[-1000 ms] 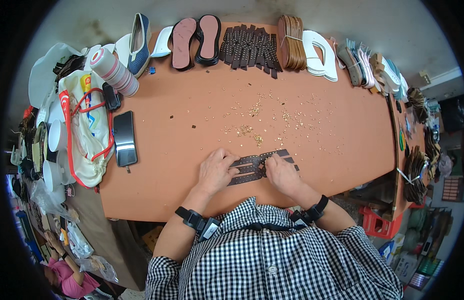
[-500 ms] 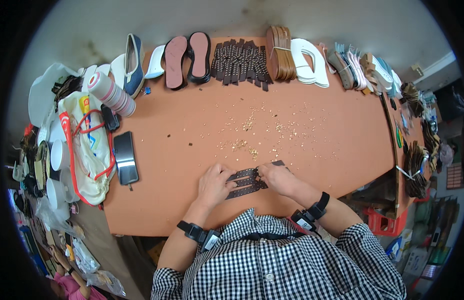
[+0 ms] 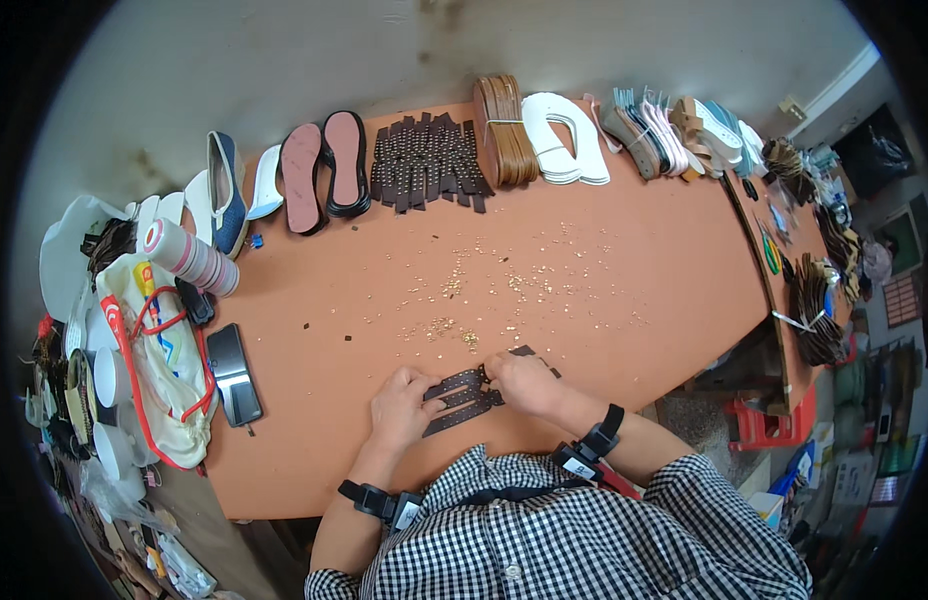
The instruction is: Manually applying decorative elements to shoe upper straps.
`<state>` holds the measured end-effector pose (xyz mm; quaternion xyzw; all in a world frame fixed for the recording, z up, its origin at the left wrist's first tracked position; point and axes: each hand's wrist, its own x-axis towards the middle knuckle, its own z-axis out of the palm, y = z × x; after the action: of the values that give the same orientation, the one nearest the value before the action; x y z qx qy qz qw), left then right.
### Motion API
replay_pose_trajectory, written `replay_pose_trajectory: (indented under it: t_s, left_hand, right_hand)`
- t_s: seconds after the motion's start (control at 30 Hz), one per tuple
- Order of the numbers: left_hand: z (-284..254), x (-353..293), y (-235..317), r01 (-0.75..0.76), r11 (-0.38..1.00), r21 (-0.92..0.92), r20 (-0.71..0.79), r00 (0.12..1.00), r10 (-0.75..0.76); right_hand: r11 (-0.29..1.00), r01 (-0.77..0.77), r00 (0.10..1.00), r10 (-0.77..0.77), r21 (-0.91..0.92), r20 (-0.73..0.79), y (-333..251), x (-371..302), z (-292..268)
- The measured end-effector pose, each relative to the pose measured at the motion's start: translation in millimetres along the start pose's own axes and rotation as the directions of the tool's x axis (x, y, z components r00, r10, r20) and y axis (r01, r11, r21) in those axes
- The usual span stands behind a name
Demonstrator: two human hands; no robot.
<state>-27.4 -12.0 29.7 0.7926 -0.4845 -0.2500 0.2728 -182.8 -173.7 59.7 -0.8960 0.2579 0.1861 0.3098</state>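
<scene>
A dark brown slotted strap piece, dotted with small studs, lies on the table near its front edge. My left hand is closed on its left end, with thumb and forefinger on the strips. My right hand pinches the piece toward its right end, fingertips bent down on the strips; anything tiny between them is hidden. Beyond my hands, many small gold-coloured studs are scattered over the tabletop, thickest in a few loose heaps.
Along the far edge stand pink-topped soles, a pile of studded brown straps, bundled tan strips and white cutouts. A phone, cloth bag and striped cup stack are at the left. A red crate sits beneath at right.
The whole view has shifted, so the table's things appear further left and mostly lower. Both hands stay on the strap piece, with little visible change in their hold.
</scene>
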Motion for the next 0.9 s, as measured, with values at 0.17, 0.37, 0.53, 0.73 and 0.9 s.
replay_pose_trajectory:
  t_s: [0.17,0.37,0.53,0.73,0.9]
  left_hand:
    - [2,2,-7,0.068,0.98,-0.185,0.015,0.998,-0.066]
    - [-3,3,-2,0.035,0.994,-0.107,-0.015,0.999,-0.037]
    - [-5,1,2,0.023,0.989,-0.143,-0.034,0.999,-0.028]
    - [-4,1,3,0.05,0.987,-0.151,-0.023,0.998,-0.055]
    - [-6,2,4,0.043,0.996,-0.077,-0.008,0.999,-0.044]
  right_hand:
    - [0.952,0.114,0.928,0.0,0.284,-0.372,27,-12,16]
    - [0.921,-0.179,0.711,0.364,0.346,-0.602,100,0,-10]
    - [0.991,-0.124,0.781,0.126,0.045,-0.611,106,9,-22]
    - [0.986,-0.153,0.848,0.096,-0.069,-0.521,112,18,-19]
    - [0.956,-0.228,0.866,0.112,-0.185,-0.488,107,20,-21]
